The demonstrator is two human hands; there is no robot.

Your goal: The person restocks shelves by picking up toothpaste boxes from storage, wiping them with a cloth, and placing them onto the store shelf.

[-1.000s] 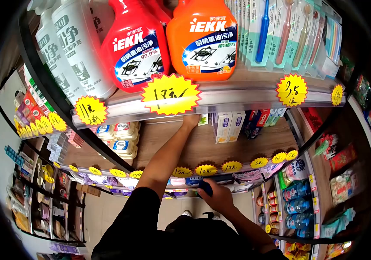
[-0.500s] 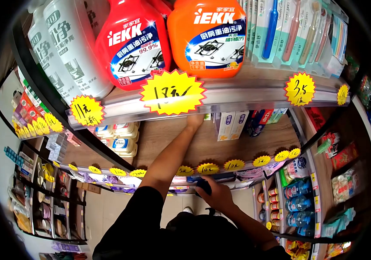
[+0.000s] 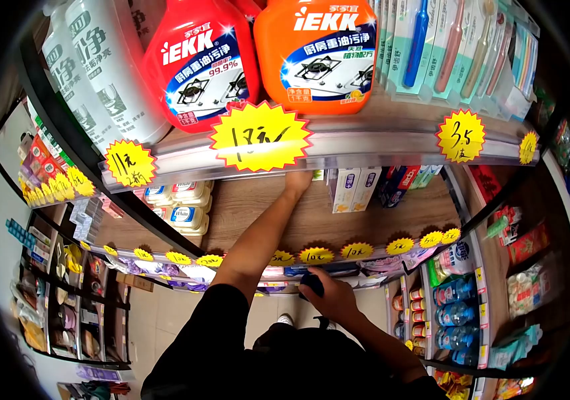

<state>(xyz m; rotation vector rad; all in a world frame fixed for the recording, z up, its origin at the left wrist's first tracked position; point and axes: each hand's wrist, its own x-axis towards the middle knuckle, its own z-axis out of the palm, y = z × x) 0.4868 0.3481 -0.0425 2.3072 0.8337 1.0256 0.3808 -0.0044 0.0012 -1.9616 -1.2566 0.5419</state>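
Observation:
My left hand (image 3: pixel 299 180) reaches over the wooden lower shelf (image 3: pixel 248 207), under the front edge of the upper shelf, which hides its fingers. Just right of it stand upright toothpaste-like boxes (image 3: pixel 355 190), white with orange and purple. A small greenish item (image 3: pixel 317 175) shows beside the hand; whether they touch I cannot tell. Lower down, in front of the shelf, my right hand (image 3: pixel 335 299) is closed around a dark blue rounded object (image 3: pixel 311 285), mostly covered by the fingers.
On the upper shelf (image 3: pixel 371 148) stand a red spray-cleaner bottle (image 3: pixel 205 80), an orange one (image 3: pixel 318 67), white bottles (image 3: pixel 108 80) and packaged toothbrushes (image 3: pixel 455 53). Yellow price tags (image 3: pixel 261 137) line the edges. Soap packs (image 3: pixel 188 217) sit left; bottled drinks (image 3: pixel 455 313) fill a rack right.
The view has shifted slightly, so the shelf and bottles appear a little higher and further left. Both hands keep nearly the same positions, the right still around the dark blue object.

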